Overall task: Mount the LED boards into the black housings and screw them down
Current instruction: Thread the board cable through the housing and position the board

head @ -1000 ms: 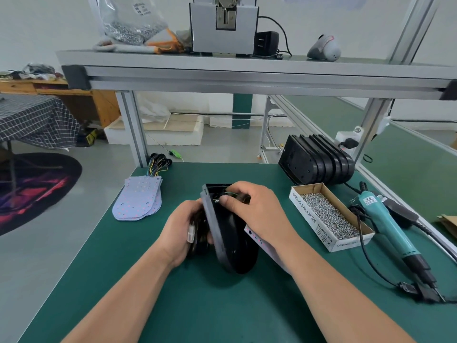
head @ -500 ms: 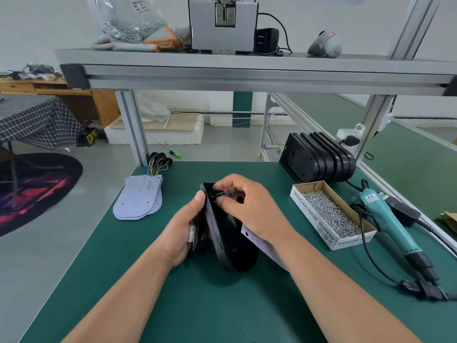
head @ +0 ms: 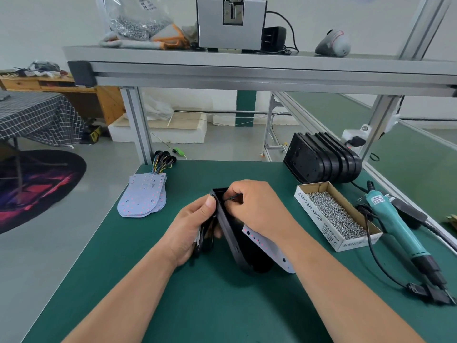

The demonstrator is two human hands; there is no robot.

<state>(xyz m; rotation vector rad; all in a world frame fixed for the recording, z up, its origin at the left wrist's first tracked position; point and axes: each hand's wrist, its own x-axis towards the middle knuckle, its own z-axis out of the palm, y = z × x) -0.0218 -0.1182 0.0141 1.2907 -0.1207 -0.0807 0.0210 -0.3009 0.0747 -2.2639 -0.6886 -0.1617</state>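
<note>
While the housing (head: 237,243) stands tilted on its edge on the bench (head: 197,305), the left hand (head: 190,231) grips it from behind. Its thumb presses on the rim, and its fingers curl round the back, where they are mostly hidden. The right hand (head: 257,206) reaches into the open side near the top. Its thumb and forefinger pinch a thin black wire (head: 232,198), and its other fingers are loosely curled. A board (head: 267,246) leans at the open side under the right wrist. Much of it sticks out past the shell, so it is not seated.

By my reading, this unit is at the wiring stage: the lead is being routed before the board goes flat. Nothing here looks fastened, since no screw is in hand and the screwdriver (head: 393,224) lies untouched at the right. Just beside it is the box (head: 314,219) of screws.

Much remains. A stack of boards (head: 142,196) with coloured leads waits at the left. A row of housings (head: 321,159) stands on edge at the rear right with their backs to the camera, so I cannot tell whether any of them holds a board. For the unit in hand, seating the board and driving the screws are not yet done.
</note>
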